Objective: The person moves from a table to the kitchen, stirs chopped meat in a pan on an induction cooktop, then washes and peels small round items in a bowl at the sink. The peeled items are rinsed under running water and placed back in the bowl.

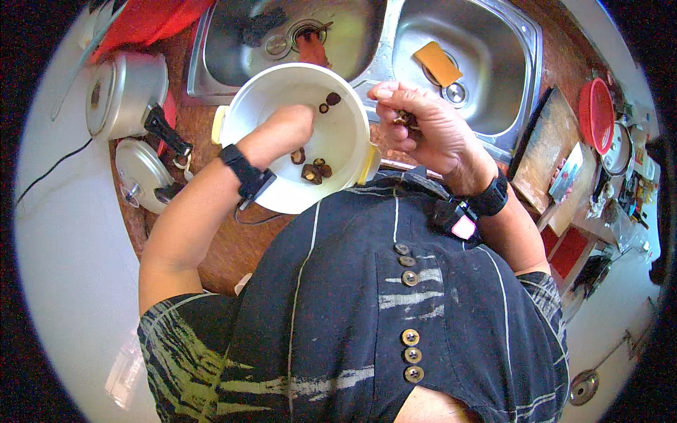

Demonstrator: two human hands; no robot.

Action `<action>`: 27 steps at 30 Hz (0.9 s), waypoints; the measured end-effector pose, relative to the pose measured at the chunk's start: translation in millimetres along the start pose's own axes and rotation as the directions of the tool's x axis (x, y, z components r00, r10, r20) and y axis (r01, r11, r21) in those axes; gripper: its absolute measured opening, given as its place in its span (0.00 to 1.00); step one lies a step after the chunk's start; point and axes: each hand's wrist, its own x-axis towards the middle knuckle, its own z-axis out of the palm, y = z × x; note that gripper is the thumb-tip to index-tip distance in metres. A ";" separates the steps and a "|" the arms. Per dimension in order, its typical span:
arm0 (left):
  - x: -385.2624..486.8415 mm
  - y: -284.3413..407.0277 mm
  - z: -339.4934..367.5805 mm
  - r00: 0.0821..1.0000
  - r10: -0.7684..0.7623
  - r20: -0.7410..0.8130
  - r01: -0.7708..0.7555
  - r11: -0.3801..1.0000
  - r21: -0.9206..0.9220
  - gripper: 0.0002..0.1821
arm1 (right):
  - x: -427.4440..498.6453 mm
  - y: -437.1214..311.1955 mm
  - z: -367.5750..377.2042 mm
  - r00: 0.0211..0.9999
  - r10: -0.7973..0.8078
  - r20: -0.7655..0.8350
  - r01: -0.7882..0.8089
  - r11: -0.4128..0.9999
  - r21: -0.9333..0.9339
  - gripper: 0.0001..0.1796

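Note:
A white pot with yellow handles (338, 143) stands before me, below the left sink basin. Inside lie several small dark brown pieces that look like dried mushrooms (313, 172). My left hand (291, 127) reaches down into the pot; its fingers are hidden behind the back of the hand, so I cannot tell whether it holds anything. At the pot's right, my right hand (418, 121) is raised above the sink's front edge, its fingers curled around some brown mushroom-like pieces (406, 119). Both wrists wear black straps.
A double steel sink (389, 47) lies ahead, with a reddish object (313, 48) at the left drain and an orange sponge (438, 63) in the right basin. Left are a pressure cooker (127, 95) and its lid (145, 172). Right are a cutting board (545, 153) and red basket (596, 116).

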 end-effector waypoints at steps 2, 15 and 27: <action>-7.7 9.9 -20.7 0.998 -0.054 -0.011 0.042 0.880 -0.474 0.09 | -2.5 -0.3 2.9 0.997 -0.040 -0.061 0.035 0.996 -0.082 0.09; -107.4 146.0 -108.0 0.812 -0.207 -0.546 -0.561 -0.017 -0.828 0.19 | -43.6 -16.7 54.7 0.819 -0.548 0.168 0.533 0.620 -0.576 0.16; -96.0 207.0 -120.0 0.822 -0.266 -0.504 -0.561 -0.220 -0.798 0.20 | -88.0 -23.3 33.8 0.794 -0.576 0.193 0.606 0.774 -0.182 0.15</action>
